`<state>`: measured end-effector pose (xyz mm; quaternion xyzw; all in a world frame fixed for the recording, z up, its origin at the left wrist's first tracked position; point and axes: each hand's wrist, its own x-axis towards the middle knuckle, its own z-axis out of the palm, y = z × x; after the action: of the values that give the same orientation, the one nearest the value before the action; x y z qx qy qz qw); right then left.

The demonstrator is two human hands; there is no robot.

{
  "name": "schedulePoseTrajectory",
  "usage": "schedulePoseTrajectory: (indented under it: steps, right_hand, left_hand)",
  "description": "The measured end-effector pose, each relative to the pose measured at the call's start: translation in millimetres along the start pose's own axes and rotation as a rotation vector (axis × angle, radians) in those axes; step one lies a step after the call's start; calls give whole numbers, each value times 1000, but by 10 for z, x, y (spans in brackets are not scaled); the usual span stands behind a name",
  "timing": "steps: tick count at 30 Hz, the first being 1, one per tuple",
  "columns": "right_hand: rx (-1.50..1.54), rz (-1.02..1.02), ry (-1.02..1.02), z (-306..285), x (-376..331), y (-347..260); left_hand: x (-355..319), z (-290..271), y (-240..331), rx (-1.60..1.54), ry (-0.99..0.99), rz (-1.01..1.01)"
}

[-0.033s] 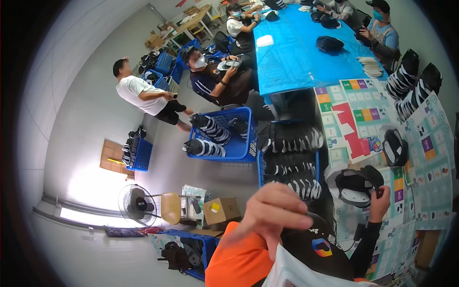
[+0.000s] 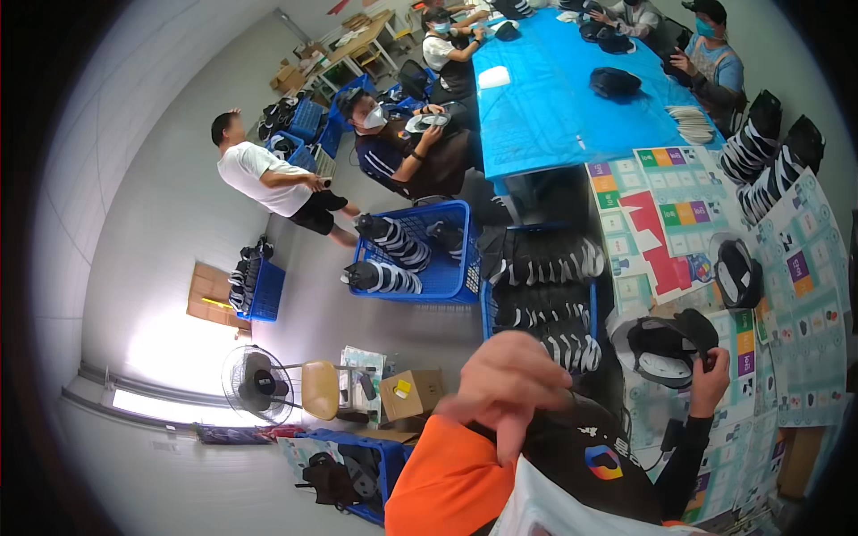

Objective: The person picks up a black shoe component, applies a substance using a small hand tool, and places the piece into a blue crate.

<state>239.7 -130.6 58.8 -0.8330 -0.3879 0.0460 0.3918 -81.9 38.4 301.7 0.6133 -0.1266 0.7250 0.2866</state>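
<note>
Nothing visibly moved: left hand (image 2: 509, 380) on black cap (image 2: 585, 460) (perhaps resting).

Black cap (image 2: 572, 456) half hidden behind the left hand (image 2: 509, 375), its lower part perhaps under white sheet (image 2: 554, 509).

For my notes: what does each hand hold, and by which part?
Right hand holds a black cap by its brim. Left hand lies on another cap; a hold cannot be told.
</note>
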Motion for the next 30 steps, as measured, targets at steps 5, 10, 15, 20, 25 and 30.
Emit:
schedulePoseTrajectory:
  steps: [5,10,15,20,25,30]
  right_hand:
    - [0,-209,6,-292,-301,-333]
    - [-51,-409,-18,-521,-503,-635]
    - [90,-238,-97,-634,-627,-740]
    - [236,-29,35,-706,-706,-441]
    - [376,10,131,-724,-831,-317]
    - [284,-164,212,-748,-890,-284]
  left_hand:
    - [-479,305,-193,223,-620,-801]
    - [-1825,876,-542,411,-1112,-618]
    - [-2084,945,-685,414,-1094,-746]
    - [-1908,922,-686,321,-780,-919]
    - [-1983,953,-621,169,-813,-1042]
    - [-1772,900,-521,54,-769,-950]
